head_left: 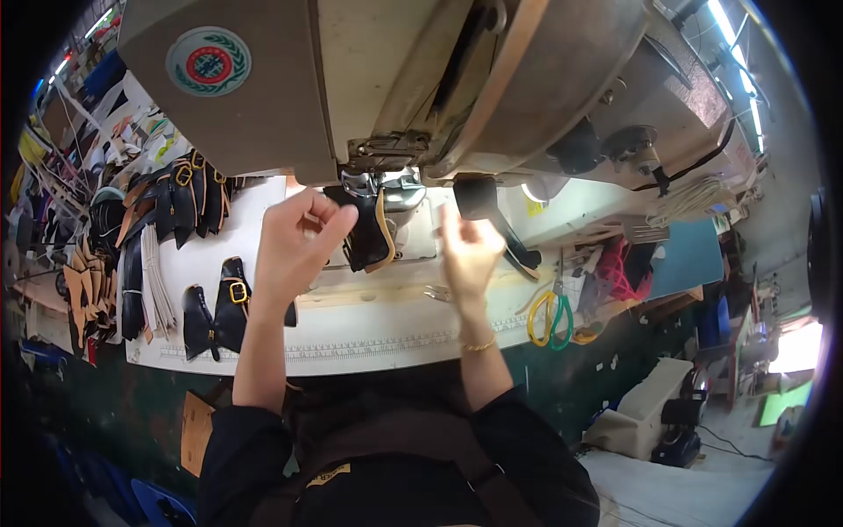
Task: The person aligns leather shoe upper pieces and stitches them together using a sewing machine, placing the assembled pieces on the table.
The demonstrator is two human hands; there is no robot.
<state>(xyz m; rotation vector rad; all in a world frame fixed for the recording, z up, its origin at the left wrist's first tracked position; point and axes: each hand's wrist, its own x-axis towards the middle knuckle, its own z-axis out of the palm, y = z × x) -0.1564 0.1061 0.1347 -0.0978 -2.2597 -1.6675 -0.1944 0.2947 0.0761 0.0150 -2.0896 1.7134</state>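
Note:
A black leather piece with a tan edge (371, 237) sits under the presser foot of a sewing machine (386, 149), its lower part hanging toward me. My left hand (299, 237) is at the left side of this piece, fingers curled in and thumb reaching along its edge. Whatever may be between those fingers is too small to make out. Just right of the piece, my right hand (471, 253) is raised and smeared by motion, so its grip is unclear. Beyond it, a black leather strap (518, 250) runs down from the machine.
Black buckled leather pieces (230, 303) lie at the left, with more buckled straps (189, 193) and white strips (156, 281) behind. Scissors with yellow and green handles (551, 321) rest at the right. A ruler scale (378, 347) runs along the table's front edge.

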